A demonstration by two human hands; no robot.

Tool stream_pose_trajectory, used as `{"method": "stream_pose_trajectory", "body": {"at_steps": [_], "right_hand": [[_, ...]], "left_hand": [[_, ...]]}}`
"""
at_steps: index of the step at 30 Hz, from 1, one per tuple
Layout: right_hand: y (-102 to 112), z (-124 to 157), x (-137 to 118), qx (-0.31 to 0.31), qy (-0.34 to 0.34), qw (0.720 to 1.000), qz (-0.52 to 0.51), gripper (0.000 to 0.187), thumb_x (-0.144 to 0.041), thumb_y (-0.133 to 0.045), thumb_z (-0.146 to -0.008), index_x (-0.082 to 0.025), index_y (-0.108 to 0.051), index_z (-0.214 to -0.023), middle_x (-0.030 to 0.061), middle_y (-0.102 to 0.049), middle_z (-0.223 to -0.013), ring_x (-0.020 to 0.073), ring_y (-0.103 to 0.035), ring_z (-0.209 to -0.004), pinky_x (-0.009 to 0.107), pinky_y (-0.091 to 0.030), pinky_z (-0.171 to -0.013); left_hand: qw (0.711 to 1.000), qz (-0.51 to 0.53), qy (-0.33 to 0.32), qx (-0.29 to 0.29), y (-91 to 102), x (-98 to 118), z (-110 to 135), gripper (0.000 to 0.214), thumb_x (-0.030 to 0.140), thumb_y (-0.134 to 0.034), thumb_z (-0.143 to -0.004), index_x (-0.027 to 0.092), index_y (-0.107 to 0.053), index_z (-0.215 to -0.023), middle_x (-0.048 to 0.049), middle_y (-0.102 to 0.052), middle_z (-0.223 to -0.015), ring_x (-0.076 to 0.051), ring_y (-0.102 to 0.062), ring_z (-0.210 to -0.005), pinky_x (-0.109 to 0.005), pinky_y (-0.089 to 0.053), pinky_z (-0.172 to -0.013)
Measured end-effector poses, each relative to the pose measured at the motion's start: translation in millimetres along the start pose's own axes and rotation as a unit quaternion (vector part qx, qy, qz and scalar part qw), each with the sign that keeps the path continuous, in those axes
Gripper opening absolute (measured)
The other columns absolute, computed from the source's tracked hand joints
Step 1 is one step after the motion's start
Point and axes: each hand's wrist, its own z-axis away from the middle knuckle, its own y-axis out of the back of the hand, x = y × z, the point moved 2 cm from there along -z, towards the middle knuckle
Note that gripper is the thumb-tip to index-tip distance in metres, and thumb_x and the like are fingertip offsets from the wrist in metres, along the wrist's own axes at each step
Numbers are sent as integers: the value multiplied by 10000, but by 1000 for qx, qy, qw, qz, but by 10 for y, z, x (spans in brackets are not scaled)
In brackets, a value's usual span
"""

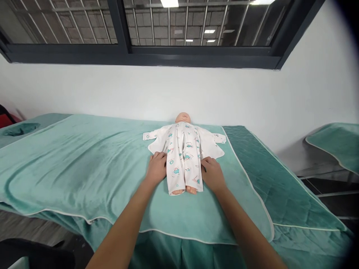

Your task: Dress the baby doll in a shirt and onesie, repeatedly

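Note:
A baby doll [183, 117] lies on its back on a teal towel [84, 164], head toward the wall, dressed in a white printed romper [183, 157] with the sleeves spread out. My left hand [156, 168] rests beside the romper's left leg, fingers curled at the cloth's edge. On the other side my right hand [212, 172] lies against the right leg, fingers bent onto the fabric. Two bare doll feet [185, 191] stick out of the leg ends. Whether either hand pinches the cloth is not clear.
The towel covers a bed [280, 186] with a darker teal quilted sheet, set against a white wall [252, 97] under a dark-framed window [140, 56]. Another teal-covered bed [336, 144] stands at the right, and a third at the far left [22, 129].

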Motion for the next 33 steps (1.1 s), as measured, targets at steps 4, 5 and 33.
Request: {"method": "stream_pose_trajectory", "body": {"at_steps": [4, 5, 33], "right_hand": [[-2, -23, -37, -15, 46, 998, 29, 181, -146, -551, -882, -201, -680, -996, 64, -637, -1103, 231, -510, -1049, 350, -350, -898], [-11, -38, -39, -20, 54, 998, 34, 200, -148, -562, -876, -201, -676, -1031, 67, -633, -1129, 235, -504, -1071, 353, -345, -924], [-91, -216, -63, -46, 60, 993, -89, 64, -174, -559, -854, -202, -614, -871, 56, -616, -922, 217, -548, -897, 315, -416, -795]], "left_hand": [[996, 53, -78, 8, -45, -43, -23, 258, 193, -545, -869, 263, -720, -1045, -72, -623, -1222, -288, -470, -1203, -468, -393, -994], [994, 59, -94, 7, -66, -55, -31, 289, 181, -552, -858, 260, -711, -1087, -72, -623, -1233, -286, -462, -1230, -475, -375, -1041], [996, 2, -86, 23, 5, 8, 30, 94, 231, -560, -877, 191, -629, -826, -73, -619, -861, -244, -537, -859, -373, -410, -746]]}}
